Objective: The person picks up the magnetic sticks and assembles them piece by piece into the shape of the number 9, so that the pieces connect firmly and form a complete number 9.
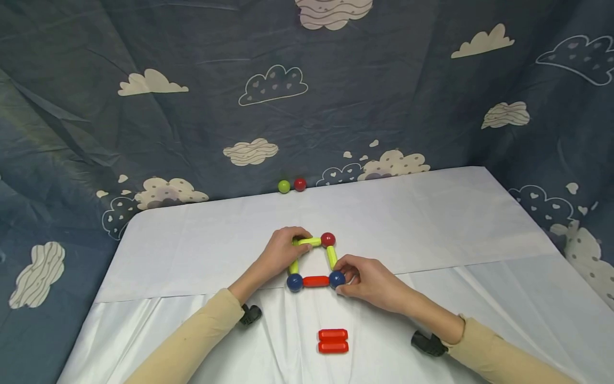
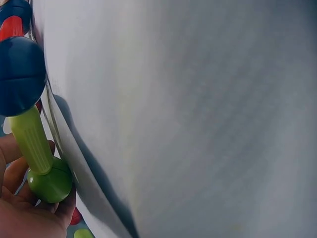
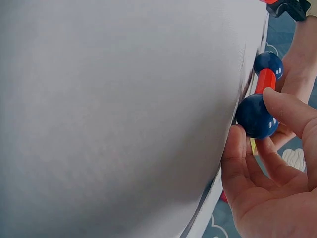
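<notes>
A four-sided frame of rods and balls lies on the white cloth between both hands. Its near side is a red rod (image 1: pixel 316 281) joining a left blue ball (image 1: pixel 295 282) and a right blue ball (image 1: pixel 337 280). Yellow-green rods (image 1: pixel 332 257) make the other sides, and a red ball (image 1: pixel 328 239) marks the far right corner. At the far left corner my left hand (image 1: pixel 283 249) grips a green ball (image 2: pixel 49 181), hidden under the fingers in the head view. My right hand (image 1: pixel 374 282) pinches the right blue ball between thumb and fingers.
Two loose red rods (image 1: pixel 333 341) lie side by side nearer me. A loose green ball (image 1: pixel 284 186) and a loose red ball (image 1: pixel 300 184) sit at the table's back edge, against a dark cloud-patterned curtain (image 1: pixel 201 122). The white cloth (image 1: pixel 431 224) covers the table.
</notes>
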A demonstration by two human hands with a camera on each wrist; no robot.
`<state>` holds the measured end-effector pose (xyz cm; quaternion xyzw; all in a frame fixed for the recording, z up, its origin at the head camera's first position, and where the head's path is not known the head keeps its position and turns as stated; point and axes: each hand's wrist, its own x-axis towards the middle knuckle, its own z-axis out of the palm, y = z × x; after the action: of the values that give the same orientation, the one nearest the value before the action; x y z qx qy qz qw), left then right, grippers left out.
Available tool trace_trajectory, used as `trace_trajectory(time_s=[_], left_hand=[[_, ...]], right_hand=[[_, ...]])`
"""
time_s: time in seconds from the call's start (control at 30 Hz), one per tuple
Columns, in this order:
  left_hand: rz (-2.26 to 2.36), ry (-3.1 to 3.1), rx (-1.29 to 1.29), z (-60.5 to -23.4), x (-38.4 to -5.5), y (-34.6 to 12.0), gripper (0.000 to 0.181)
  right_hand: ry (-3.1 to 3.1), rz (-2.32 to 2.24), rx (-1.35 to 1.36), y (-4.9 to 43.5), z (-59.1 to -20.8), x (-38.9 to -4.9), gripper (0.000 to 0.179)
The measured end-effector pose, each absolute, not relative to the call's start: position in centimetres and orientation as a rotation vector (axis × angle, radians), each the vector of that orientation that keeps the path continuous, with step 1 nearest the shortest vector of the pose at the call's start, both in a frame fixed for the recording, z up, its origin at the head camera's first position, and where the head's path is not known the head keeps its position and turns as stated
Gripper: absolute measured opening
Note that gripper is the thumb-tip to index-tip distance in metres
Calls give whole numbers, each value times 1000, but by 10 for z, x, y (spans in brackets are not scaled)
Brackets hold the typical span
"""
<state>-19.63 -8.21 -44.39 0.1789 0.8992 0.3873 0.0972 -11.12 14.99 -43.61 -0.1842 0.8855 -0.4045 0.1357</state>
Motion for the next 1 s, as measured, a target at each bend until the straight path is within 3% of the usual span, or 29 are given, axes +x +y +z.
trace_trajectory(time_s=[1.0], left_hand=[[1148, 2644, 516, -442, -197, -82, 20]], right_hand=[[2568, -1168, -515, 150, -437, -112, 37]])
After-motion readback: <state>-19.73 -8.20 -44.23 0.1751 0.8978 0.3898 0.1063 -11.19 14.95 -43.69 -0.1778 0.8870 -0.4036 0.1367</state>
